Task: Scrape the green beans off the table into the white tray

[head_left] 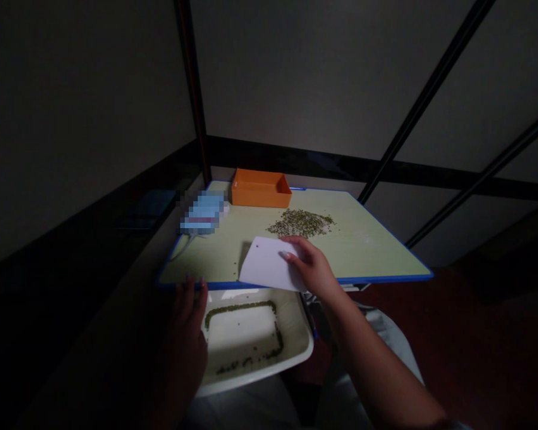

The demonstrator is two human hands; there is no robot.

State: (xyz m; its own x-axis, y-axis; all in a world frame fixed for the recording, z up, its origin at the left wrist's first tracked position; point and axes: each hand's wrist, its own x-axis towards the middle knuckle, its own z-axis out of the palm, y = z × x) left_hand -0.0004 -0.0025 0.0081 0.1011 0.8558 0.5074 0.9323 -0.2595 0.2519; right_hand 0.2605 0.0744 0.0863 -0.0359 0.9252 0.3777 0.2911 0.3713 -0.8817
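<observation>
My right hand [316, 269] grips a stiff white card [269, 263] by its right side, thumb on top. The card lies low over the table's near edge, and a small dark grain shows on it. Beyond it a spread of small green and brown grains [302, 223], like dried beans, lies on the pale green table [376, 251]. In shadow, my left hand [190, 328] has its fingers stretched toward the table's near left corner. It is beside a white basin [302, 340], covering the basin's left side. Green grains line the basin's bottom edges.
At the back of the table stands an orange box [260, 194] with an open top. A blurred blue object [204, 212] with a white cable is at the left. Walls with dark strips close in the left and back. My knees show below the table.
</observation>
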